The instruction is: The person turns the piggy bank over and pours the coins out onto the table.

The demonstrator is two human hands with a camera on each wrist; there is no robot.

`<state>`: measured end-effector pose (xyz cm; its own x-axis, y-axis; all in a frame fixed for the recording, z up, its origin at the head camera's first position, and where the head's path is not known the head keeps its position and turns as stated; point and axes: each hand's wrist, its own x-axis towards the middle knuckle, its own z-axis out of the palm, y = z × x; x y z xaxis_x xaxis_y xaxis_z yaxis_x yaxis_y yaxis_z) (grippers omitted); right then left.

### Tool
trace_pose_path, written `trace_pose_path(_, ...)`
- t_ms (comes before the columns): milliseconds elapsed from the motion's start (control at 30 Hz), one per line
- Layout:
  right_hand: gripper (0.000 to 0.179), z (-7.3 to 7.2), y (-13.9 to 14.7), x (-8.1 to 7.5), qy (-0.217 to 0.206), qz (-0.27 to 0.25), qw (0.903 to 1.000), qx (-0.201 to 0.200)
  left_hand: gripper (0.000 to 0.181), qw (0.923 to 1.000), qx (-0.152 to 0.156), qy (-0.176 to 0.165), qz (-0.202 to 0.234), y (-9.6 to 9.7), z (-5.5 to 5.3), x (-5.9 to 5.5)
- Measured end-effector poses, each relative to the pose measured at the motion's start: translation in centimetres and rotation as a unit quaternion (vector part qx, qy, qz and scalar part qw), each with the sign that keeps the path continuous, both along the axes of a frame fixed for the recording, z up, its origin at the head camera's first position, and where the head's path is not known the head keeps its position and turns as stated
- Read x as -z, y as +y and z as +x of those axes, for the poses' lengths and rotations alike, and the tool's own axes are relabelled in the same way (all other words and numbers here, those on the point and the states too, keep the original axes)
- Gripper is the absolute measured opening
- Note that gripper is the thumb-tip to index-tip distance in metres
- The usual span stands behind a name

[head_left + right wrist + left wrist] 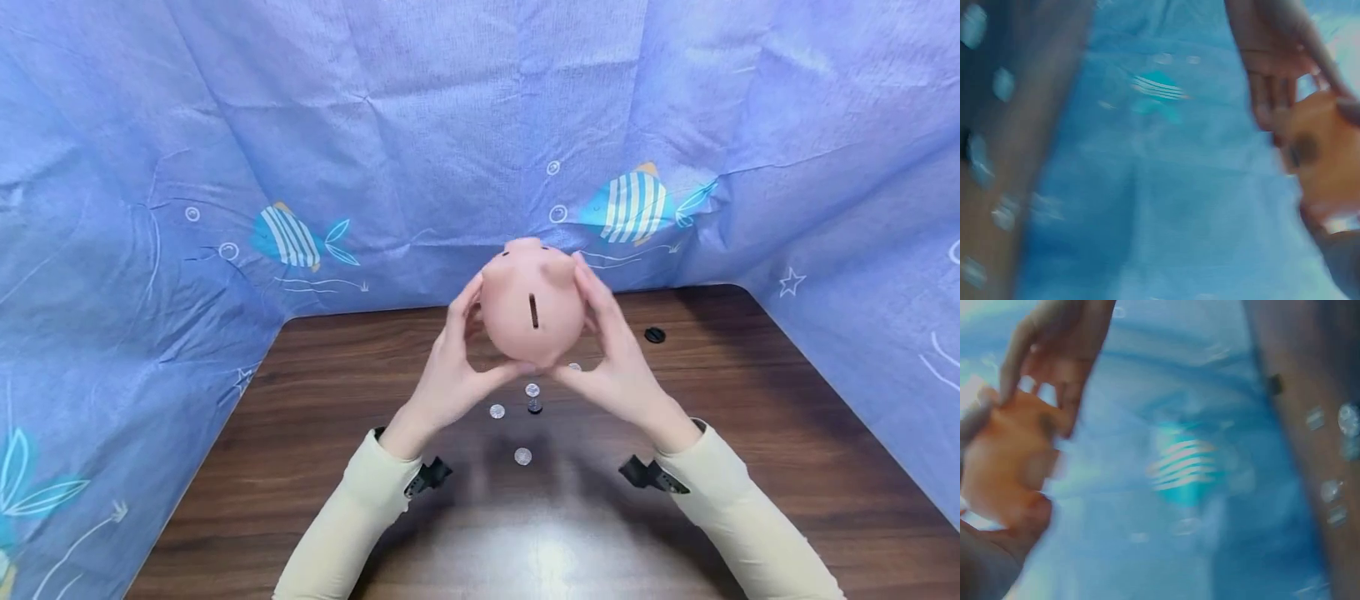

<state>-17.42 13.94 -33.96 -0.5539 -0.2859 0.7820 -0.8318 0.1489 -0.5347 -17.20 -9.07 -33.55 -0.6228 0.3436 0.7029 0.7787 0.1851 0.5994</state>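
A pink piggy bank (531, 312) is held up above the table between both hands, its coin slot facing the head camera and its snout pointing away. My left hand (457, 367) grips its left side, thumb at the near lower edge and fingers along the flank. On the opposite side my right hand (615, 367) holds it the same way. In the wrist views the piggy bank (1007, 462) is blurred, with a dark round spot on its underside (1305, 150). Below lie several silver coins (522, 456), one coin (532, 389) just above a small dark patch.
A black round plug (655, 335) lies on the brown wooden table (315, 442), toward the back right. Blue cloth (420, 150) printed with fish hangs behind the table and along both sides. Black straps (429, 477) sit at both wrists.
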Motion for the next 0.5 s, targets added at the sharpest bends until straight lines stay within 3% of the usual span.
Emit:
trace_pose_path(67,0.082,0.4,0.0,-0.7,0.13,-0.015,0.9914,-0.011,0.121,0.9929,0.025,0.116,0.004,-0.3,0.4,-0.8)
trace_pose_path(100,0.078,0.6,0.0,-0.8,0.169,-0.016,0.9855,-0.012,0.122,0.9877,0.039,0.151,0.007,-0.3,0.4,-0.9)
trace_pose_path(133,0.076,0.6,0.0,-0.7,0.185,-0.015,0.9826,-0.012,0.122,0.9851,0.048,0.165,0.008,-0.4,0.4,-0.8)
trace_pose_path(167,0.077,0.4,0.1,-0.4,0.176,-0.012,0.9842,-0.016,0.122,0.9862,0.052,0.157,0.009,-0.3,0.2,-0.4)
trace_pose_path(200,0.081,0.2,0.2,0.1,0.144,-0.006,0.9894,-0.015,0.12,0.9906,0.046,0.128,0.008,-0.2,0.1,0.0)
trace_pose_path(233,0.085,0.0,0.3,0.7,0.088,-0.002,0.9959,-0.02,0.117,0.9962,0.043,0.075,0.01,-0.1,-0.1,0.6)
trace_pose_path(267,0.089,-0.3,0.4,1.3,0.012,0.004,0.9997,-0.021,0.112,0.9994,0.031,0.009,0.01,0.1,-0.4,1.3)
trace_pose_path(300,0.093,-0.6,0.5,2.0,-0.071,0.009,0.9972,-0.024,0.107,0.9976,0.019,-0.065,0.01,0.3,-0.7,2.1)
trace_pose_path(333,0.098,-1.0,0.5,2.8,-0.155,0.011,0.9876,-0.022,0.102,0.9905,0.003,-0.138,0.006,0.4,-1.0,2.9)
trace_pose_path(400,0.103,-1.7,0.5,4.3,-0.304,0.004,0.9523,-0.02,0.096,0.9636,-0.019,-0.267,-0.001,0.8,-1.7,4.5)
trace_pose_path(433,0.102,-2.0,0.4,5.1,-0.36,0.001,0.9329,-0.022,0.095,0.9481,-0.025,-0.317,-0.007,0.9,-2.0,5.3)
trace_pose_path(500,0.103,-2.6,0.2,6.3,-0.431,0.001,0.902,-0.024,0.096,0.9245,-0.024,-0.38,-0.018,1.0,-2.5,6.6)
